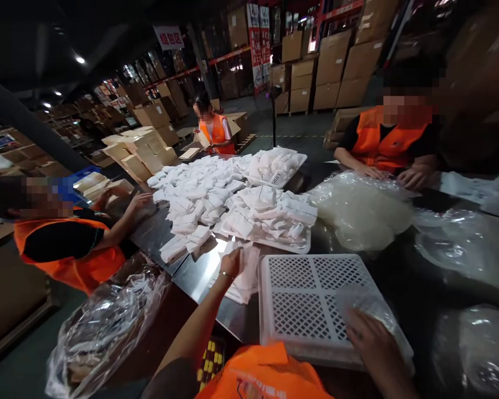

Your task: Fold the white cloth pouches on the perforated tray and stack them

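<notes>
My left hand [232, 262] is closed on the upper edge of a thin white bag [248, 269], which lies with other flat white sheets or bags on the steel table. My right hand [368, 335], blurred, is over the right side of an upturned white plastic crate [297, 299] with a lattice face. At its fingers is a clear, roundish plastic piece [363, 299], seemingly held; its exact kind is too blurred to tell. Just beyond my left hand, a white tray [301, 246] carries a heap of small white packets [261, 213].
More white packets [203, 183] spread across the table. Clear plastic bags [361, 210] full of pale pieces lie on the right. Co-workers in orange vests sit at left [70, 244], far side [218, 133] and right [388, 138]. A plastic-lined box [108, 327] stands lower left.
</notes>
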Demonstrator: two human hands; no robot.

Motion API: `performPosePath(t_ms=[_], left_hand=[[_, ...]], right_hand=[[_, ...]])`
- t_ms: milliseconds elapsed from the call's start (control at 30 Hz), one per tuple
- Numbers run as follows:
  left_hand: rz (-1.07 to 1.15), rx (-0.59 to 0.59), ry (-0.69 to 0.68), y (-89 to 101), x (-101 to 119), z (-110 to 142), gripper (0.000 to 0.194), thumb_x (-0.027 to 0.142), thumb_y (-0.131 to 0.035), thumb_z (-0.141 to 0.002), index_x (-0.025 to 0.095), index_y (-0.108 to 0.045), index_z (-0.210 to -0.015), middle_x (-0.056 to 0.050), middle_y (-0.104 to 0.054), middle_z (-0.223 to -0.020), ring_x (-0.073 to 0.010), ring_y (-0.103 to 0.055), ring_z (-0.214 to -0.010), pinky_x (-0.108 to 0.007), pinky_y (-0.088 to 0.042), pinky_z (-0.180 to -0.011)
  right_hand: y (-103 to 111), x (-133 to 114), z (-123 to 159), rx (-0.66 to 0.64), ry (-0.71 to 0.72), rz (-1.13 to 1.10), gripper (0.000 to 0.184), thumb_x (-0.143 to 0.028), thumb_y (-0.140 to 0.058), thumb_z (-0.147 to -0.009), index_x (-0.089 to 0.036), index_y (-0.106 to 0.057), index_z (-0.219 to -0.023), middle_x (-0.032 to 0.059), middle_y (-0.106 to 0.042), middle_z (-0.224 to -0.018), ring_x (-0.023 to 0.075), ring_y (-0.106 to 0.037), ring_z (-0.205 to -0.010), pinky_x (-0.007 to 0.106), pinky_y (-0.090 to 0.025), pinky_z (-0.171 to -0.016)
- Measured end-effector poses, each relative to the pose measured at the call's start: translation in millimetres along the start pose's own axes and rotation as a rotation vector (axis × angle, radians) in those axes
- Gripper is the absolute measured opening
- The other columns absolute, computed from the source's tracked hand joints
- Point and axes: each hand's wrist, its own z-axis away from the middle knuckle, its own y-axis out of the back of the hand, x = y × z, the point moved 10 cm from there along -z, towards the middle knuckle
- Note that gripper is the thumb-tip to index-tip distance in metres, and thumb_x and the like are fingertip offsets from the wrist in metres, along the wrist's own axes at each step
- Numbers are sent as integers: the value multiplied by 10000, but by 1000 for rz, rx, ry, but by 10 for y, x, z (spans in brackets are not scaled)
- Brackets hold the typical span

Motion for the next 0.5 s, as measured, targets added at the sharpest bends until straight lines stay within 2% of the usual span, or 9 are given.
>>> performPosePath(t_ms=[100,167,267,333,400,467,500], left_hand=[[52,40,-97,129,509,104,423,199,-457,-881,128,-462,-1297,-167,-602,-1167,-264,-599,-1015,-333,-484,-790],[89,38,-195,88,964,211,403,185,-415,-898,174,-471,-1297,-132,-632,-1125,-228,-618,-960,-304,-481,-758],[129,5,-355,-107,1650,358,352,192,-370,-925,246,-530,-1233,-79,-679,-981,-197,-631,-857,-284,-468,-686],[149,-15,-464,-248,1998,432,346,207,-402,-914,254,-524,-1235,-67,-683,-926,-205,-623,-839,-299,-464,-673],[185,-9,-549,-329,2192,480,365,186,-429,-889,233,-515,-1241,-73,-682,-946,-223,-611,-876,-334,-473,-716],[274,-9,-583,-358,2228,490,380,131,-459,-847,205,-540,-1211,-86,-680,-1005,-234,-603,-928,-369,-482,-795],[326,-16,-579,-361,2201,479,392,100,-476,-819,199,-557,-1189,-92,-678,-1035,-235,-600,-952,-373,-482,-835]], right_hand=[[-294,-355,-71,32,190,138,336,-229,-440,-743,-231,-649,-1006,85,-673,-994,276,-618,-884,427,-498,-733],[-424,-418,-133,24,178,185,403,-191,-430,-729,-202,-623,-1083,91,-668,-1022,269,-609,-904,421,-494,-741],[-412,-381,-221,16,131,102,353,-216,-433,-770,-201,-626,-1064,76,-679,-978,247,-618,-883,413,-502,-769],[-273,-257,-256,56,52,0,293,-282,-451,-785,-196,-647,-985,76,-687,-917,245,-636,-848,413,-523,-767],[-70,-69,-227,147,-84,-59,270,-328,-461,-786,-183,-651,-911,98,-688,-879,259,-654,-820,415,-544,-745],[111,97,-119,231,-241,-130,274,-362,-485,-779,-173,-643,-897,124,-687,-857,275,-666,-777,403,-562,-689],[154,121,-66,233,-292,-182,289,-383,-500,-772,-172,-640,-911,128,-688,-850,277,-670,-757,391,-567,-661]])
